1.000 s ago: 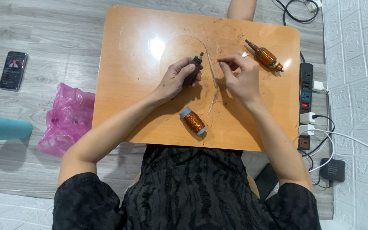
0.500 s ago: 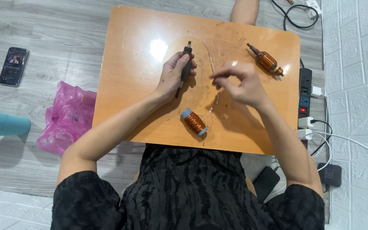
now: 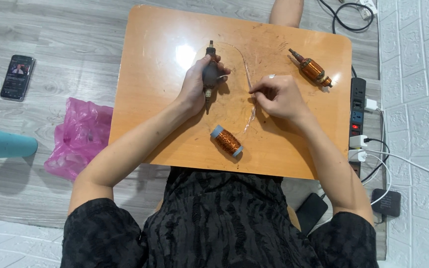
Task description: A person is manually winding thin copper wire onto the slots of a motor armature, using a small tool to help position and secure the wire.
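Note:
My left hand (image 3: 198,84) grips a dark motor armature (image 3: 209,73) with a metal shaft, held upright over the middle of the orange table (image 3: 145,59). My right hand (image 3: 276,97) pinches a thin wire (image 3: 247,74) that arcs from the armature across to my fingertips. A spool of copper wire (image 3: 227,141) lies on the table nearer to me, between my two forearms. A second armature with copper windings (image 3: 312,69) lies at the table's far right, apart from both hands.
A power strip (image 3: 357,106) with plugs and white cables runs along the table's right edge. A pink plastic bag (image 3: 78,136), a teal cylinder (image 3: 3,144) and a phone (image 3: 17,77) lie on the wooden floor at left. A dark device (image 3: 387,202) sits at lower right.
My left hand has turned the dark armature from slanted to upright and shifted it left. My right hand has drawn back to the right, pulling the thin wire out between them.

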